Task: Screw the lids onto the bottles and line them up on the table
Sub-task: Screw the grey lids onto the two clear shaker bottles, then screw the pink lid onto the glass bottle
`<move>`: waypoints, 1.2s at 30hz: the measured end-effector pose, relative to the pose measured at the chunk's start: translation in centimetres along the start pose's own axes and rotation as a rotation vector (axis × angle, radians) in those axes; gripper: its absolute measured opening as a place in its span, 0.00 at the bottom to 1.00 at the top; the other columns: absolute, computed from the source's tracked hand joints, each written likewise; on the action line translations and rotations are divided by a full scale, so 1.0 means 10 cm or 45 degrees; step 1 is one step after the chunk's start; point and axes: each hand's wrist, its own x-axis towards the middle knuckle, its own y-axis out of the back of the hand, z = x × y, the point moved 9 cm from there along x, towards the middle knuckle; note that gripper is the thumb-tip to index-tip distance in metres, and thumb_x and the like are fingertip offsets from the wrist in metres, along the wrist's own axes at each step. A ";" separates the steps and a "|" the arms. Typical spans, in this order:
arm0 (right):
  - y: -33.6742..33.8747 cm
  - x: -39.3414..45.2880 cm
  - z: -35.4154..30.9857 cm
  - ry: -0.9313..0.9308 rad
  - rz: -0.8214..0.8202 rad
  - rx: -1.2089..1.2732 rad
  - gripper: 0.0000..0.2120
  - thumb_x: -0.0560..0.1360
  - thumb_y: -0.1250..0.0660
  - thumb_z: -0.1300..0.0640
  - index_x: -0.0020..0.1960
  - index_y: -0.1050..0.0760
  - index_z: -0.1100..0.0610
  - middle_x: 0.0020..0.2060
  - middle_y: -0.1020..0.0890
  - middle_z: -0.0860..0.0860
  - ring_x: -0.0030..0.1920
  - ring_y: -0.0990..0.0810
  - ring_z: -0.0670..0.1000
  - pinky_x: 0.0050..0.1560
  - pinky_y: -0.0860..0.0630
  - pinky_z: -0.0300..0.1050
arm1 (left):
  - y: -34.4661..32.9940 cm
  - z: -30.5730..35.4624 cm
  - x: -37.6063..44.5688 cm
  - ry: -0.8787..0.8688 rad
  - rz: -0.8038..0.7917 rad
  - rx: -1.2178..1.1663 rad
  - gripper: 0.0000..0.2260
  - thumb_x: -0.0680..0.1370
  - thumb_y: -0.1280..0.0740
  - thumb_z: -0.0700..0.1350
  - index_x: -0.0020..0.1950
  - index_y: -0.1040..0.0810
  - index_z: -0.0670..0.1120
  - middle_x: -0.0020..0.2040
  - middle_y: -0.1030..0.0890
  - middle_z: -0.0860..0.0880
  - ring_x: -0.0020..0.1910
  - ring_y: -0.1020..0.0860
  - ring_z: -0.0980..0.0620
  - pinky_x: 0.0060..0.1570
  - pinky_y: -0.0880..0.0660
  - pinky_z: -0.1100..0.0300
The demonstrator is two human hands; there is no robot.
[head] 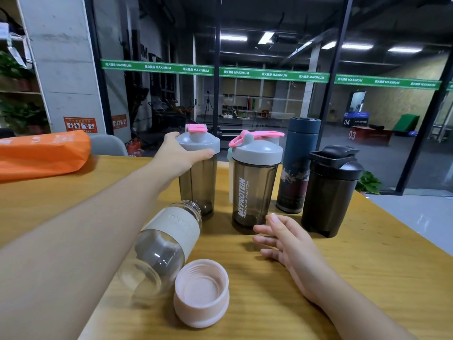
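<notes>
Wooden table (318,278). Four bottles upright in a rough row, all lidded: smoky shaker with grey-pink lid (197,173), MYPROTEIN shaker (255,182), blue flask (297,165) set slightly behind, black shaker (331,190) at right end. Left hand (181,155) wrapped round grey lid of leftmost shaker, thumb on front edge. Right hand (286,239) flat near base of MYPROTEIN shaker, fingers straight and spread, gripping nothing. Clear glass bottle with beige sleeve (164,249) on its side near front, uncapped. Pink cap (202,292) beside it, threads up. Orange bag (41,155) at far left.
</notes>
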 end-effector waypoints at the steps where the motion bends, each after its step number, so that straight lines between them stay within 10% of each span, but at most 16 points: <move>1: 0.00 0.00 0.00 0.002 0.000 -0.001 0.26 0.62 0.36 0.39 0.55 0.26 0.53 0.49 0.16 0.52 0.50 0.17 0.52 0.47 0.21 0.46 | -0.02 0.00 0.00 0.003 -0.018 -0.001 0.42 0.68 0.24 0.52 0.75 0.43 0.48 0.64 0.29 0.50 0.58 0.30 0.51 0.52 0.33 0.57; 22: -0.23 -0.14 -0.03 0.131 -0.263 -0.374 0.28 0.65 0.29 0.34 0.59 0.30 0.46 0.50 0.16 0.44 0.51 0.18 0.41 0.54 0.23 0.41 | 0.38 -0.38 -0.56 0.104 -0.109 0.106 0.62 0.52 0.33 0.74 0.76 0.62 0.59 0.80 0.54 0.49 0.76 0.46 0.45 0.71 0.43 0.40; 29: -0.55 -0.35 0.01 0.205 -0.588 -0.636 0.33 0.56 0.29 0.35 0.59 0.32 0.42 0.56 0.20 0.41 0.58 0.25 0.36 0.60 0.29 0.34 | 0.41 -0.51 -1.00 0.028 -0.235 0.098 0.61 0.45 0.37 0.81 0.76 0.48 0.61 0.79 0.53 0.53 0.77 0.47 0.50 0.73 0.45 0.44; 36: -0.71 -0.50 0.05 0.218 -0.729 -0.936 0.35 0.54 0.28 0.34 0.58 0.37 0.32 0.63 0.29 0.36 0.65 0.33 0.33 0.66 0.36 0.33 | 0.36 -0.50 -1.38 -0.077 -0.356 0.053 0.39 0.49 0.28 0.72 0.58 0.30 0.65 0.74 0.45 0.58 0.69 0.34 0.55 0.63 0.33 0.56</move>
